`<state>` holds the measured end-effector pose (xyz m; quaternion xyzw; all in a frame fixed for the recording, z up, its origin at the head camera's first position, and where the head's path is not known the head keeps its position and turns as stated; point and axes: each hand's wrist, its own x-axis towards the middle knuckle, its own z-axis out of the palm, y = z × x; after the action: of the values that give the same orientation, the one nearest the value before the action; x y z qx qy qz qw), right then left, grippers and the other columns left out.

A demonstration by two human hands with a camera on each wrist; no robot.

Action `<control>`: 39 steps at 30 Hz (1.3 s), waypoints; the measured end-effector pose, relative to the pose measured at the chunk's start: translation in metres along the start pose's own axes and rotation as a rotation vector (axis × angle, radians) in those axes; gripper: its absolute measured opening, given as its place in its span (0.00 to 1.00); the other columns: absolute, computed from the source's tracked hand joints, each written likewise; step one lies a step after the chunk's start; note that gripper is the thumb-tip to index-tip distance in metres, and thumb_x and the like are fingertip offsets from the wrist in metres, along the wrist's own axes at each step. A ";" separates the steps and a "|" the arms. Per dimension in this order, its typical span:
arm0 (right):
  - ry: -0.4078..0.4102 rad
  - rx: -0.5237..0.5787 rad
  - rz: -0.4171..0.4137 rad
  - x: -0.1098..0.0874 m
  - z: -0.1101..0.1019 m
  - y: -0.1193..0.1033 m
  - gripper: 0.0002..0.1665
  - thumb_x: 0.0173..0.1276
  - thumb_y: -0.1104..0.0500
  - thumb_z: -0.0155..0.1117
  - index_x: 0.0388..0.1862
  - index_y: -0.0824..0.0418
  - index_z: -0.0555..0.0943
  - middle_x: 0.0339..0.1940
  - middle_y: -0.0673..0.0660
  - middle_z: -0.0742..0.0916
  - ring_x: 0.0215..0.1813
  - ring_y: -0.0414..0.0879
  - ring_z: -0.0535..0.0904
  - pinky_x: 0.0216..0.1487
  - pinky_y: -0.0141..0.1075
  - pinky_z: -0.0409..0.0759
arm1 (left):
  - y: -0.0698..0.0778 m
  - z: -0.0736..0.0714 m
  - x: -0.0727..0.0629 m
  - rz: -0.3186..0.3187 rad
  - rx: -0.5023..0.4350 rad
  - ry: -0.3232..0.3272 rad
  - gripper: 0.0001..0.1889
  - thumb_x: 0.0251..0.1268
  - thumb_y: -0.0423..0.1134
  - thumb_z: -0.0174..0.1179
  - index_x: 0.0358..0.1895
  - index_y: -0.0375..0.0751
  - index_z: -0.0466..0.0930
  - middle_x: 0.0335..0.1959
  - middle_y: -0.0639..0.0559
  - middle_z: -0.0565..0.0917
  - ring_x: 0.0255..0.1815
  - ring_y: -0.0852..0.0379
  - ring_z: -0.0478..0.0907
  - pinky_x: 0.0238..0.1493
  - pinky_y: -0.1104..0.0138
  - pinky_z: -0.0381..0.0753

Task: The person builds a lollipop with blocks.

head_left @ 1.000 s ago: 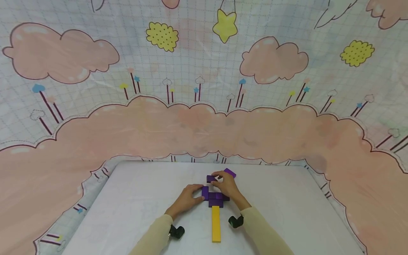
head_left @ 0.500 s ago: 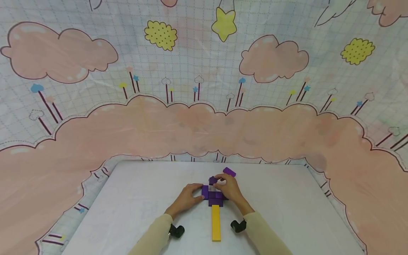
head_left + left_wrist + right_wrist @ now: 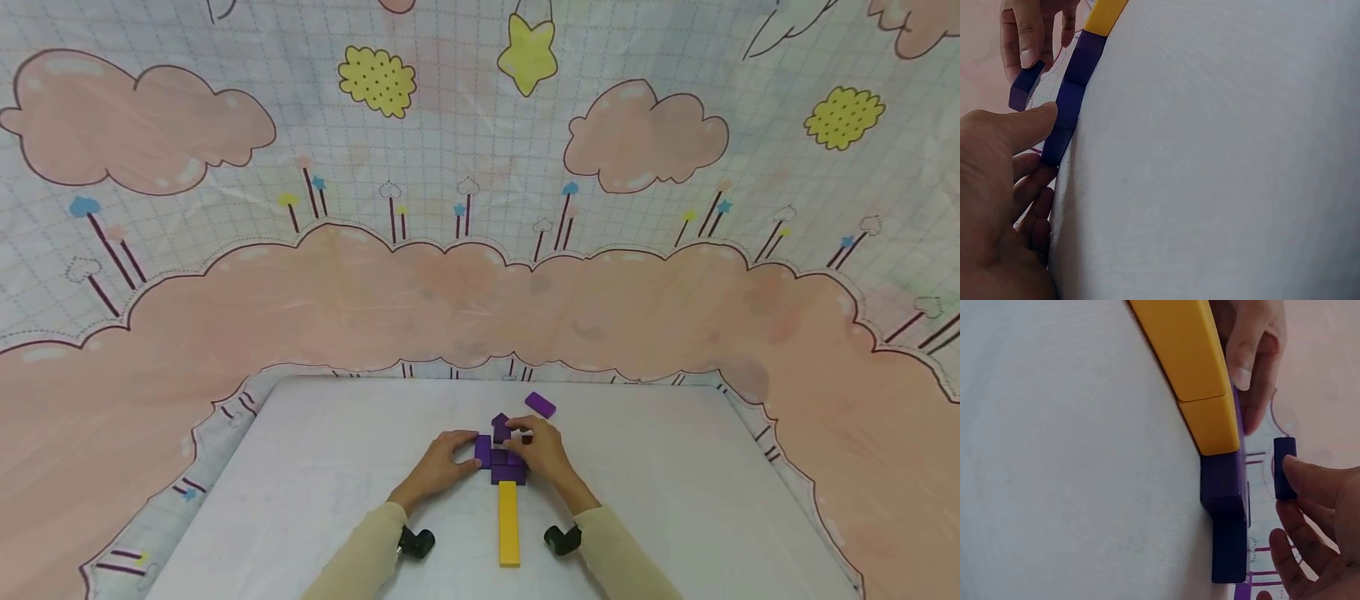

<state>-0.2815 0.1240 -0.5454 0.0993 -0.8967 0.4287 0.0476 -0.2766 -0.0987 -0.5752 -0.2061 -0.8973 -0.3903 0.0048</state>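
Note:
In the head view my right hand (image 3: pixel 543 450) pinches a purple block (image 3: pixel 501 429) between thumb and fingers, over the far end of a group of purple blocks (image 3: pixel 508 475). The right wrist view shows this held block (image 3: pixel 1282 481) raised off the table. My left hand (image 3: pixel 438 467) holds the lengthwise purple block (image 3: pixel 482 452) at the group's left side, thumb at its near end and fingers at its far end. From the group's near side a yellow strip (image 3: pixel 508 525) runs toward me; in the right wrist view it is two yellow blocks (image 3: pixel 1185 356) end to end. My right hand partly hides the group's right side.
A loose purple block (image 3: pixel 540 405) lies on the white table (image 3: pixel 337 433), beyond my right hand. Behind the table hangs a patterned cloth (image 3: pixel 465 308) with clouds and stars. Dark wrist cameras (image 3: pixel 562 540) sit at both wrists.
The right hand has turned its block lengthwise and brought it slightly nearer the group. The loose purple block behind is now fully uncovered. The left hand stays on its block.

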 end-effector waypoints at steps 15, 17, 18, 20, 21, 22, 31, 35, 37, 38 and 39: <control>-0.027 -0.039 0.038 0.002 0.007 0.008 0.16 0.62 0.58 0.72 0.50 0.54 0.85 0.54 0.59 0.87 0.58 0.57 0.80 0.64 0.56 0.76 | -0.001 0.000 -0.001 -0.011 -0.010 -0.002 0.28 0.64 0.46 0.65 0.66 0.40 0.74 0.66 0.42 0.76 0.69 0.41 0.69 0.72 0.45 0.66; -0.030 -0.038 0.036 0.002 0.007 0.009 0.16 0.62 0.59 0.72 0.50 0.54 0.85 0.53 0.59 0.87 0.58 0.57 0.80 0.64 0.56 0.77 | -0.001 0.001 -0.001 -0.012 -0.011 -0.003 0.28 0.64 0.46 0.65 0.66 0.41 0.74 0.66 0.42 0.76 0.69 0.41 0.69 0.72 0.45 0.66; -0.031 -0.037 0.034 0.003 0.008 0.009 0.16 0.62 0.59 0.72 0.50 0.54 0.85 0.53 0.59 0.87 0.57 0.57 0.80 0.64 0.56 0.77 | -0.001 0.001 -0.001 -0.011 -0.013 -0.002 0.28 0.64 0.46 0.65 0.66 0.41 0.74 0.66 0.42 0.76 0.69 0.41 0.69 0.72 0.45 0.66; -0.034 -0.036 0.026 0.003 0.008 0.009 0.16 0.62 0.59 0.72 0.50 0.55 0.85 0.53 0.59 0.87 0.57 0.57 0.80 0.63 0.56 0.77 | -0.001 0.001 -0.001 -0.011 -0.018 -0.001 0.28 0.64 0.46 0.65 0.66 0.41 0.74 0.66 0.42 0.76 0.69 0.41 0.69 0.72 0.44 0.66; -0.036 -0.034 0.027 0.003 0.008 0.009 0.16 0.62 0.59 0.72 0.50 0.54 0.85 0.53 0.59 0.87 0.57 0.57 0.80 0.63 0.55 0.77 | -0.001 0.001 -0.001 -0.011 -0.019 -0.002 0.28 0.64 0.46 0.65 0.66 0.40 0.74 0.66 0.42 0.76 0.69 0.41 0.69 0.72 0.44 0.66; -0.039 -0.036 0.027 0.003 0.008 0.009 0.17 0.62 0.59 0.72 0.51 0.54 0.85 0.52 0.59 0.87 0.57 0.57 0.80 0.63 0.55 0.77 | -0.001 0.001 -0.001 -0.011 -0.018 -0.003 0.28 0.64 0.46 0.65 0.66 0.40 0.74 0.66 0.42 0.76 0.69 0.41 0.69 0.72 0.44 0.66; -0.059 -0.063 0.058 0.003 0.010 0.008 0.16 0.62 0.58 0.72 0.50 0.53 0.86 0.54 0.58 0.87 0.59 0.57 0.79 0.65 0.57 0.75 | -0.002 0.003 -0.003 -0.024 -0.002 -0.017 0.28 0.64 0.46 0.64 0.66 0.41 0.73 0.67 0.41 0.75 0.69 0.40 0.68 0.71 0.43 0.66; -0.061 -0.078 0.052 0.005 0.011 0.009 0.15 0.62 0.57 0.72 0.49 0.53 0.86 0.53 0.58 0.87 0.58 0.57 0.79 0.65 0.56 0.75 | 0.000 0.002 -0.003 -0.019 -0.014 -0.010 0.28 0.64 0.45 0.65 0.66 0.41 0.73 0.66 0.41 0.75 0.69 0.40 0.69 0.72 0.44 0.66; -0.062 -0.081 0.049 0.006 0.011 0.009 0.15 0.62 0.57 0.72 0.49 0.53 0.86 0.52 0.57 0.87 0.57 0.56 0.80 0.64 0.56 0.76 | 0.001 0.001 -0.003 -0.018 -0.023 -0.007 0.28 0.64 0.45 0.65 0.66 0.41 0.73 0.66 0.41 0.75 0.69 0.40 0.69 0.72 0.44 0.66; -0.062 -0.079 0.051 0.006 0.011 0.009 0.15 0.62 0.57 0.72 0.49 0.53 0.86 0.52 0.57 0.87 0.56 0.55 0.80 0.64 0.55 0.76 | 0.001 0.000 -0.003 -0.019 -0.026 -0.005 0.28 0.64 0.45 0.65 0.66 0.41 0.74 0.66 0.41 0.75 0.69 0.40 0.69 0.72 0.44 0.66; -0.063 -0.080 0.051 0.007 0.012 0.009 0.15 0.62 0.57 0.72 0.49 0.53 0.86 0.52 0.57 0.87 0.56 0.55 0.80 0.64 0.55 0.76 | 0.001 0.000 -0.003 -0.017 -0.025 -0.004 0.28 0.64 0.45 0.65 0.66 0.40 0.74 0.66 0.41 0.76 0.69 0.40 0.69 0.71 0.44 0.66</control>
<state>-0.2902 0.1199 -0.5587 0.0877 -0.9164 0.3902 0.0125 -0.2737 -0.0987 -0.5747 -0.1991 -0.8941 -0.4012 -0.0030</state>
